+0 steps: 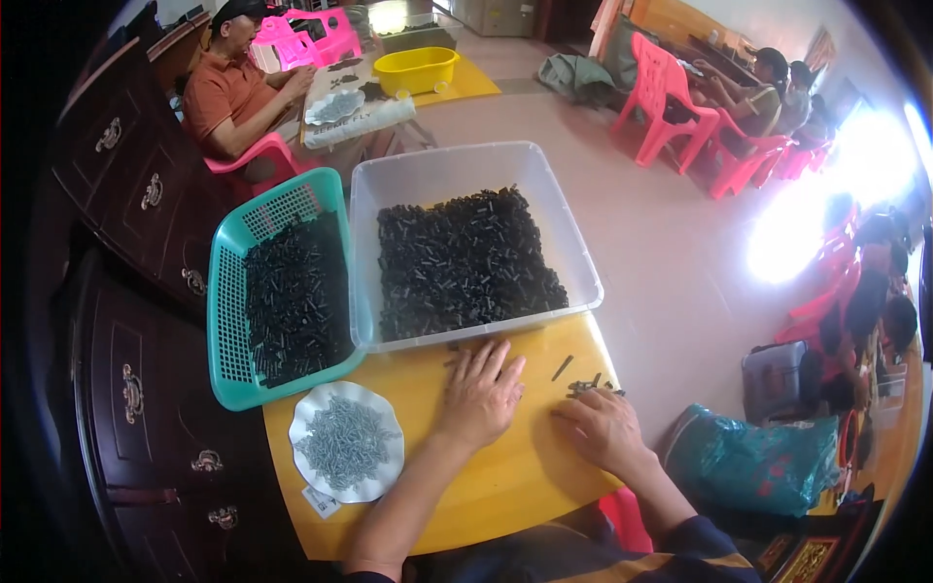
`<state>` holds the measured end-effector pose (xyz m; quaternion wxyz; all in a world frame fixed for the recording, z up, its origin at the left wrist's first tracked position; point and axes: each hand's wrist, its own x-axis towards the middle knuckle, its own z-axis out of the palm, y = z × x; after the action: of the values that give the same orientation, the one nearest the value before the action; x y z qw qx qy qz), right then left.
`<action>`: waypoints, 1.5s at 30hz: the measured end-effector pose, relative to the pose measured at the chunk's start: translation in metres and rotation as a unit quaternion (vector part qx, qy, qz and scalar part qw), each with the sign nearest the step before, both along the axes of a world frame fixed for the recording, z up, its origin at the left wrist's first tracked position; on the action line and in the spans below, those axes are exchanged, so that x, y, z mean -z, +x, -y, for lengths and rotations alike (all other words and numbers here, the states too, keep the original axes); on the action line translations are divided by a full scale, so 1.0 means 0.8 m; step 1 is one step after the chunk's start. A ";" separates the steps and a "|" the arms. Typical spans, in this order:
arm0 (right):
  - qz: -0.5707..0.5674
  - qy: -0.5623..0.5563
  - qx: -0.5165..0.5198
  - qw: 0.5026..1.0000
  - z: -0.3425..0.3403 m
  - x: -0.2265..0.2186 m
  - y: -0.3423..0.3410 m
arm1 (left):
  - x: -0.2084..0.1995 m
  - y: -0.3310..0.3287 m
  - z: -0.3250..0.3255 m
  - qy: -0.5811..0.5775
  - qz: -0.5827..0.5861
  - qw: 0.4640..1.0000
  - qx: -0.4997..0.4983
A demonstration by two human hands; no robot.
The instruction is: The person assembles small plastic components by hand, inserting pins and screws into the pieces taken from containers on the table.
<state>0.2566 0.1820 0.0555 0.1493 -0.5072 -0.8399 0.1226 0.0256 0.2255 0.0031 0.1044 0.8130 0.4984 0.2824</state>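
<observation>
On the yellow bench [525,476] in front of the clear rectangular plastic bin [432,180], the left hand [479,396] lies splayed, while the right hand [600,428], its grip impossible to tell, curls beside short black strips [593,386], likely for easy reach.

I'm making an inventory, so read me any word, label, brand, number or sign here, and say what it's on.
Pale cover at upper left: dark letters, which I won't copy out.
Tag by the plate: marks too small to read.
I can make out no other text.
</observation>
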 end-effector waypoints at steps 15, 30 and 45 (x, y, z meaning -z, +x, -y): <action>-0.004 0.011 0.000 1.000 -0.010 0.022 -0.009 | -0.026 -0.025 0.003 -0.026 0.069 0.995 -0.070; -0.071 0.006 -0.016 0.997 -0.033 -0.003 -0.025 | -0.019 -0.044 0.010 -0.010 0.010 0.990 -0.144; -0.239 0.087 0.008 0.967 -0.107 -0.017 -0.056 | -0.020 -0.042 -0.002 -0.055 -0.101 0.983 -0.145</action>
<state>0.2117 0.2675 0.0692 0.3901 -0.4552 -0.7831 0.1653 -0.0081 0.2273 0.0194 0.0560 0.7492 0.6340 0.1832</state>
